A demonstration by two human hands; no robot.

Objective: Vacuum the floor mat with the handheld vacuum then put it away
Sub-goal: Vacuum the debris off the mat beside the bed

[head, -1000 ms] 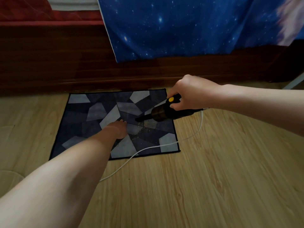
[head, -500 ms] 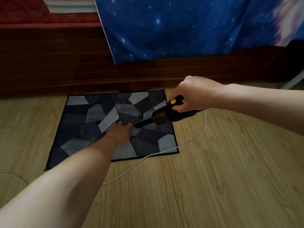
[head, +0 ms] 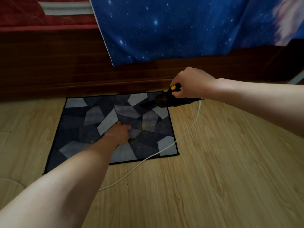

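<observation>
Head view: right hand point(head: 192, 84) is wrapped around the handle of the handheld vacuum point(head: 166, 100), fingers curled under and thumb side up by the yellow button point(head: 173, 87). The vacuum body is dark and held over the far right corner of the floor mat point(head: 92, 117). Its nozzle point(head: 146, 104) points left and slightly down over the mat; can't tell whether the tip touches the fabric. Left hand point(head: 120, 132) lies palm-down on the middle of the mat and grips nothing. Its fingers point away from the camera and are foreshortened, so how far they are spread isn't readable. Crumbs point(head: 144, 130) are scattered on the mat just right of the left hand, between it and the nozzle, with a few more specks beside the left wrist. A white cord point(head: 189, 129) leaves the rear of the vacuum and drops along the mat's right edge. It crosses the mat's near right corner, then runs over the wood floor point(head: 213, 178) until the left forearm hides it. The mat is a dark blue-grey patchwork of angular patches, lying flat on the floor with its far edge close to a dark wooden bed frame point(head: 49, 63). A blue starry sheet point(head: 164, 30) hangs over the frame behind the vacuum, and red bedding point(head: 41, 14) shows at top left.
</observation>
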